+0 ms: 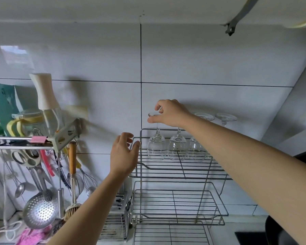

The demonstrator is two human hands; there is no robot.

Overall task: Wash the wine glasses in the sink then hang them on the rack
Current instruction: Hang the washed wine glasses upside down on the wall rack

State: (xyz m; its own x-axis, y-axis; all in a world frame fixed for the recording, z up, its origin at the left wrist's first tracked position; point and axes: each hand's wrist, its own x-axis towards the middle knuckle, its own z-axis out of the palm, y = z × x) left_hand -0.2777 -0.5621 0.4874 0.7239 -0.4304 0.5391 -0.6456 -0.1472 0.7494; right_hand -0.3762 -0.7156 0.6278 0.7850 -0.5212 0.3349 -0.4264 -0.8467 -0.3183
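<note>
A steel wire rack stands against the tiled wall. Several clear wine glasses hang upside down from its top bars. My right hand pinches the round foot of the leftmost wine glass, whose stem sits in the rack's top bar. A second glass and a third glass hang beside it; feet of others show behind my right forearm. My left hand rests at the rack's upper left corner, thumb on the wire frame, fingers loosely curled.
A wall shelf at left carries a bottle, a jug and packets. Below it hang scissors, ladles, a skimmer, a whisk and a brush. A toaster-like steel holder stands left of the rack. A dark sink edge lies bottom right.
</note>
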